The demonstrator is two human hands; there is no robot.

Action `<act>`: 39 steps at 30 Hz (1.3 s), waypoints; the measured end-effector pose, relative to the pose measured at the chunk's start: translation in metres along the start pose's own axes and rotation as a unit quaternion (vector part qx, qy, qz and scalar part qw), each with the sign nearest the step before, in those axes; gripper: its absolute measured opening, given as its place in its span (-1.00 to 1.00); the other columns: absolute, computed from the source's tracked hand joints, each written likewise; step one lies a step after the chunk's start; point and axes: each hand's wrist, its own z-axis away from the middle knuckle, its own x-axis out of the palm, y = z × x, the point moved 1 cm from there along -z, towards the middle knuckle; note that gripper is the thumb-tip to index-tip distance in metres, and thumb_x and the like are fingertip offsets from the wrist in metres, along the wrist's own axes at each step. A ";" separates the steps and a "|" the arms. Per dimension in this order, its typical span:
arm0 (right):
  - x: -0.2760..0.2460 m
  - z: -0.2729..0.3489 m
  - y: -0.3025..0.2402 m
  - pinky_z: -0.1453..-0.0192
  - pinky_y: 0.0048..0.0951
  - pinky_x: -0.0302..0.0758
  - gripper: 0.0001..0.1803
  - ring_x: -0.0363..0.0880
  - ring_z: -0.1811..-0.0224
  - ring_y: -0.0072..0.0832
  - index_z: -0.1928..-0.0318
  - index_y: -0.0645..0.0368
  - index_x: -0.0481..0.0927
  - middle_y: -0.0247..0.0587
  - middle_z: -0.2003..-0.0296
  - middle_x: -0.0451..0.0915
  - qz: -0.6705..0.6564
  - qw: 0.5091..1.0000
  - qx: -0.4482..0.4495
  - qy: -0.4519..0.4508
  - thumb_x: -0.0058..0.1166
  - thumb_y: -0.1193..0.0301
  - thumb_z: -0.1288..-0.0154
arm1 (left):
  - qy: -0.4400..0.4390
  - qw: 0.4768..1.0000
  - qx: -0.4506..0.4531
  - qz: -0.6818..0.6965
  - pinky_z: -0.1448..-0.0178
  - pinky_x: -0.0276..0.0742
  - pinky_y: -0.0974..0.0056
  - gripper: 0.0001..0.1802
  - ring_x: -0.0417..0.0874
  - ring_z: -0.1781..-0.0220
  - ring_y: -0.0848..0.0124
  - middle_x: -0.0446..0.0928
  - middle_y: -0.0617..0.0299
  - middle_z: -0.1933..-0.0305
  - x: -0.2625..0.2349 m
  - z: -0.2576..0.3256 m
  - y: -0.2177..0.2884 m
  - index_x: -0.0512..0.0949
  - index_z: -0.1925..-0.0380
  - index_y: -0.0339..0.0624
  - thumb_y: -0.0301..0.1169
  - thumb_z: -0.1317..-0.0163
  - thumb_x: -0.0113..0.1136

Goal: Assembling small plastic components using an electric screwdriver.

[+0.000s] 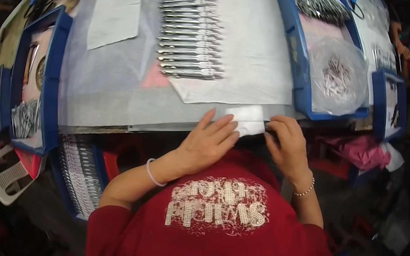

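The left hand [210, 142] lies palm down with its fingers loosely spread, gripping nothing that shows, its fingertips at the left edge of a folded white cloth [247, 117]; this seems to steady it. The right hand [288, 144] is half curled at the cloth's other side, thumb and forefinger near each other; whether they pinch its edge or some small thing, I cannot tell. The cloth sits at the near edge of the bench [92, 113], right before the body, probably so both hands reach it easily. Beyond it, shiny metal tools [188, 45] lie side by side in a long row on a white sheet [254, 55], perhaps for easy counting and to spare their finish. To the right, a blue tray [300, 87] holds a clear bag [352, 92] of small parts, likely bagged against scattering; another blue tray [57, 56] stands at left, its walls containing loose metal pieces [27, 118].
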 end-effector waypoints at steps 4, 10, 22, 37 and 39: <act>0.009 0.011 0.001 -0.02 -0.24 0.38 -0.66 0.46 0.05 -0.17 0.19 0.20 0.50 -0.12 0.11 0.49 0.016 0.999 -0.033 -0.039 0.26 0.53 0.05 | -0.017 0.999 -0.026 -0.023 -0.32 0.19 -0.12 -0.69 0.46 -0.19 0.17 0.51 0.12 -0.01 0.009 0.000 0.006 0.54 0.14 -0.23 -0.46 -0.06 0.20; 0.028 0.021 0.014 0.02 -0.25 0.38 -0.73 0.49 0.11 -0.22 0.22 0.20 0.51 -0.16 0.16 0.50 0.034 0.996 -0.073 -0.030 0.21 0.55 0.00 | -0.011 0.998 -0.057 -0.036 -0.33 0.16 -0.13 -0.71 0.45 -0.21 0.15 0.51 0.11 -0.03 0.010 -0.002 0.012 0.55 0.15 -0.23 -0.51 -0.06 0.12; 0.031 0.022 0.025 0.12 -0.31 0.37 -0.78 0.48 0.26 -0.28 0.27 0.24 0.54 -0.20 0.29 0.51 -0.002 0.996 -0.083 0.029 0.20 0.59 0.01 | 0.028 0.994 -0.089 -0.062 -0.30 0.13 -0.19 -0.67 0.47 -0.17 0.13 0.51 0.14 0.00 0.023 0.000 0.020 0.60 0.18 -0.11 -0.47 0.04 0.29; 0.028 0.019 0.053 0.03 -0.24 0.35 -0.72 0.48 0.15 -0.32 0.26 0.18 0.58 -0.23 0.16 0.55 -0.061 0.988 -0.116 0.079 0.26 0.53 0.07 | 0.014 0.982 -0.147 -0.119 -0.25 0.18 -0.12 -0.70 0.51 -0.10 0.15 0.54 0.19 0.06 0.031 -0.013 0.029 0.61 0.25 -0.10 -0.52 0.07 0.31; 0.033 0.020 0.062 0.01 -0.22 0.34 -0.73 0.47 0.13 -0.32 0.26 0.17 0.58 -0.23 0.14 0.54 -0.072 0.988 -0.118 0.062 0.25 0.52 0.06 | 0.012 0.980 -0.152 -0.128 -0.25 0.18 -0.12 -0.70 0.52 -0.10 0.15 0.54 0.19 0.06 0.031 -0.017 0.031 0.60 0.24 -0.09 -0.52 0.07 0.32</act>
